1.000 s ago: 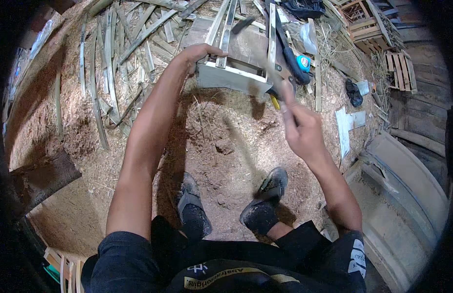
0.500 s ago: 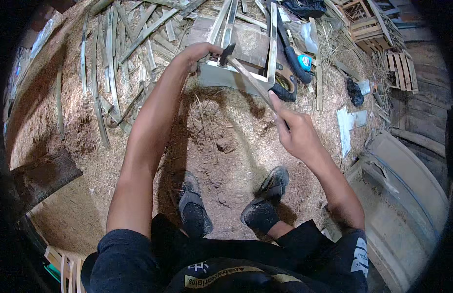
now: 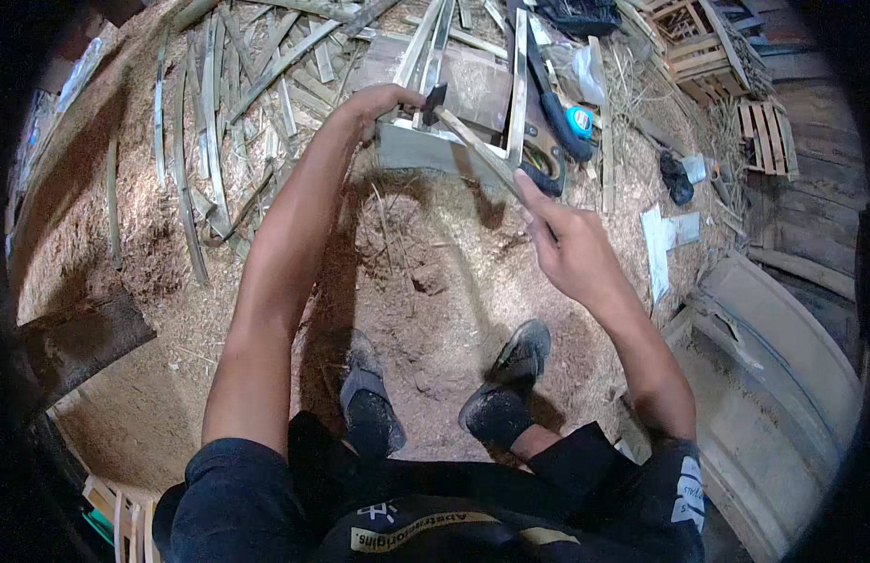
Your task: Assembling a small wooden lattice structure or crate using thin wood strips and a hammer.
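left arm (image 3: 273, 281): nearly straight, reaching far | left hand (image 3: 386, 99): angled rightward, fingertips pointing right | right arm (image 3: 641, 342): bent, slanting far and left | right hand (image 3: 574, 242): curled in a grip, thumb (image 3: 535, 194) extended

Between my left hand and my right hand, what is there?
The head view shows the hammer there, held in the right hand, its head near the left hand.

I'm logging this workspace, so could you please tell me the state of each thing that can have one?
Wooden frame: near board standing on edge
Hammer: head at the frame's left part
Right hand: closed around the hammer handle
Left hand: at the frame's left end, grip partly hidden
Tape measure: lying, blade not visible
Wood strips: loose, scattered
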Demonstrator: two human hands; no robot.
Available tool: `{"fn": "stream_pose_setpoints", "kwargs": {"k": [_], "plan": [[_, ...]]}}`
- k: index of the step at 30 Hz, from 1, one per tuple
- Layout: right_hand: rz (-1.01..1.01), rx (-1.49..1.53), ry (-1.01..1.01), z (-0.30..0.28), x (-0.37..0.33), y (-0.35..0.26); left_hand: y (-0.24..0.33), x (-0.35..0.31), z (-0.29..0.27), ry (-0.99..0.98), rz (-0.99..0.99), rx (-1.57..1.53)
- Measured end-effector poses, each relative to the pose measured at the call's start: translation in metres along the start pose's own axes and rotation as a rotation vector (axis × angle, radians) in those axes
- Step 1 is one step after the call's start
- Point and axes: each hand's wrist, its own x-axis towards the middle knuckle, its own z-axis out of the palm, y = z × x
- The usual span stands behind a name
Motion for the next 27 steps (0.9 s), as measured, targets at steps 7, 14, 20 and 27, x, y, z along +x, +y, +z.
{"fn": "stream_pose_setpoints", "kwargs": {"k": [7,14,20,27], "plan": [[0.079,-0.011,-0.110,0.004,0.004,-0.010,-0.016,0.018,-0.018,-0.041,0.125,0.140],[0.018,0.020,-0.023,-0.002,0.002,-0.009,-0.001,0.000,-0.005,0.048,0.026,0.068],[0.073,0.030,-0.113,0.001,0.001,-0.013,-0.002,0.001,-0.009,-0.031,0.000,0.037],[0.108,-0.031,-0.116,0.004,-0.005,-0.014,-0.009,-0.005,0.002,-0.004,0.045,0.034]]}}
